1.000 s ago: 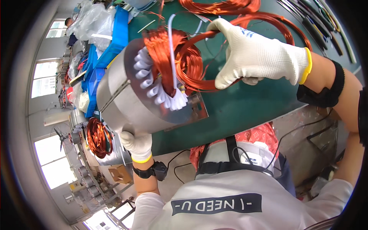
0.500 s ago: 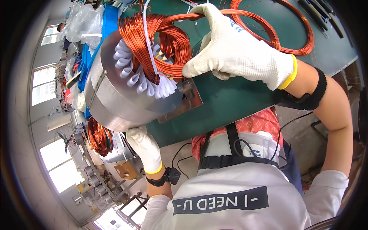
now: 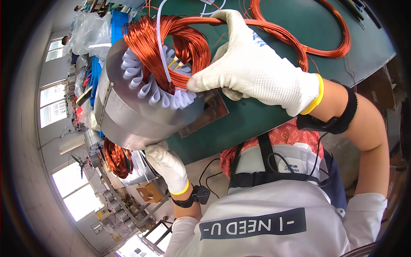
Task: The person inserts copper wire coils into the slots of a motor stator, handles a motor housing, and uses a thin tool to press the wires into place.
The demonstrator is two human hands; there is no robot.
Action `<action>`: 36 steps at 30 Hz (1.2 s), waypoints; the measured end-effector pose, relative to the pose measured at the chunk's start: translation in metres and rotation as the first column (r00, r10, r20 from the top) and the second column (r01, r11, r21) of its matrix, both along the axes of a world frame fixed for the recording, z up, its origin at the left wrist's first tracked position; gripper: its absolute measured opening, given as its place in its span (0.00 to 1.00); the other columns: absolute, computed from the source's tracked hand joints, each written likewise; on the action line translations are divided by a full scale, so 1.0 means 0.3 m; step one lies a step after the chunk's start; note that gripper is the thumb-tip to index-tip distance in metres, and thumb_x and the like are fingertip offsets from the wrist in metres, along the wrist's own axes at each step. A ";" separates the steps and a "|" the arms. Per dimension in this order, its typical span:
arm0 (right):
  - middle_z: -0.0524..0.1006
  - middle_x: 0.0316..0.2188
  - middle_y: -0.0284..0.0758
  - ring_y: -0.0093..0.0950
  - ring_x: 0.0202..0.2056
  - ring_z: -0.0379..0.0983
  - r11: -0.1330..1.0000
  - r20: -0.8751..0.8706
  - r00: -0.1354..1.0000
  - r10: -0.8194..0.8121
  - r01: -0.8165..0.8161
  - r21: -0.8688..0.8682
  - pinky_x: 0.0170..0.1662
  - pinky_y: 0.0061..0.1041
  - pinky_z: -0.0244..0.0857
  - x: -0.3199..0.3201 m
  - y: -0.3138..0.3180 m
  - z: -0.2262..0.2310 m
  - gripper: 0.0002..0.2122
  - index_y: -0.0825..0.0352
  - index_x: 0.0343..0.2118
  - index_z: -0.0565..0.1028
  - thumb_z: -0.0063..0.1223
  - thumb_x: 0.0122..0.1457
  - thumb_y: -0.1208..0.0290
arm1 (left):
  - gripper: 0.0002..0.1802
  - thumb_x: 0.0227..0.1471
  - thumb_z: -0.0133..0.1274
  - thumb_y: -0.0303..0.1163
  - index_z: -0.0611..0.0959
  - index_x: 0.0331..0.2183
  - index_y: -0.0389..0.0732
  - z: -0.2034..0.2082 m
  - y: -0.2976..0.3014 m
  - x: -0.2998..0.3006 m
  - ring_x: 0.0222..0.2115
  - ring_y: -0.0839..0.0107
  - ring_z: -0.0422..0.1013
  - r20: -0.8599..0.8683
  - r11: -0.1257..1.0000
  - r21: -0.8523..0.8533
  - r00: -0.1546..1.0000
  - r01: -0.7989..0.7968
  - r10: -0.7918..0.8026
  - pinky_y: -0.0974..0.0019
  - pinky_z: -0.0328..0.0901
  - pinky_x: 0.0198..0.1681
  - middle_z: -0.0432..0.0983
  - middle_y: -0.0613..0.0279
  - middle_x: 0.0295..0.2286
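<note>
A metal stator (image 3: 132, 113) lies on its side on the green table, white paper slot liners (image 3: 150, 92) looping out around its open end. A thick copper wire coil (image 3: 147, 47) stands out of that end. My right hand (image 3: 257, 64), in a white glove, is closed on this coil: thumb at the lower strands, fingers over the upper bundle. A white strip (image 3: 161, 38) runs down across the coil. My left hand (image 3: 168, 168), also gloved, grips the stator's lower edge nearest me; its fingertips are partly hidden.
Another copper wire coil (image 3: 342, 30) lies on the green tabletop (image 3: 248, 120) at the far right, linked by a long bundle. Dark tools (image 3: 368, 13) rest at the far corner. Clear plastic bags (image 3: 90, 34) and a blue sheet (image 3: 116, 25) are at the left. More copper coils (image 3: 117, 158) sit beyond the stator.
My right hand has shifted slightly left and down with the coil strands. My left hand stays at the stator's edge. The whole view has moved a little.
</note>
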State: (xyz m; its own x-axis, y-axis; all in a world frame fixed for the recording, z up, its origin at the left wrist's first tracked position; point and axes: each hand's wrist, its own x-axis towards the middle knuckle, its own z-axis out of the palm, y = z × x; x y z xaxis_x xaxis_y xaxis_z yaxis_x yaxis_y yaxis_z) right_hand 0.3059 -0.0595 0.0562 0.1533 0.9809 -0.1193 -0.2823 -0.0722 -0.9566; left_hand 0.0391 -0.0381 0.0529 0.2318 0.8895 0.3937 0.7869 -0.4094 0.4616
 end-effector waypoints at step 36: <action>0.72 0.18 0.34 0.21 0.15 0.67 0.981 0.003 0.982 -0.188 0.188 -0.044 0.17 0.20 0.62 -0.069 -0.011 0.009 0.47 0.72 0.59 0.45 0.68 0.40 0.74 | 0.34 0.62 0.24 0.60 0.60 0.20 0.39 -0.028 0.007 0.044 0.20 0.70 0.55 0.114 0.990 0.140 0.993 0.011 -0.028 0.66 0.50 0.26 0.56 0.64 0.18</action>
